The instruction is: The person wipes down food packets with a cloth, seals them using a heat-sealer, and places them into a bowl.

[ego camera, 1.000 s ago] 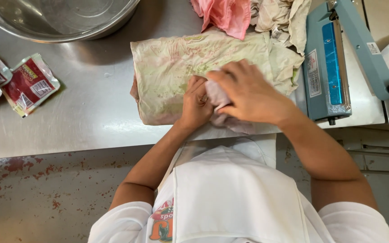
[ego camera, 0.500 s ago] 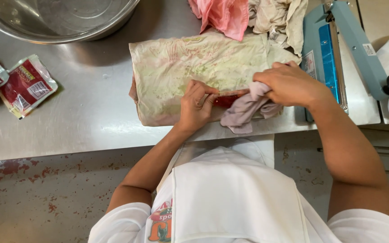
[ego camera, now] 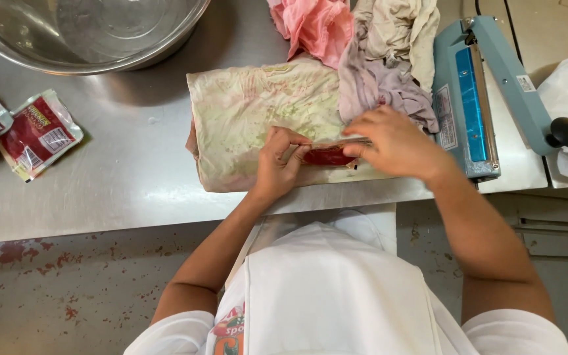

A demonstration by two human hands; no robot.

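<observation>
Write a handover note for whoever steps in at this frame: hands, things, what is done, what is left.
Left hand: pinches the left end of a red-filled pouch.
Right hand: holds the pouch's right end.
The pouch lies on a stained folded cloth near the steel table edge. Heat sealer just right of the hands, arm raised. Rag pile behind the cloth. Finished-looking red pouches lie far left; steel bowl at the back.
Done: pouch filled. Whether sealed: cannot tell.
Left: probably sealing, then putting it with the others.
</observation>
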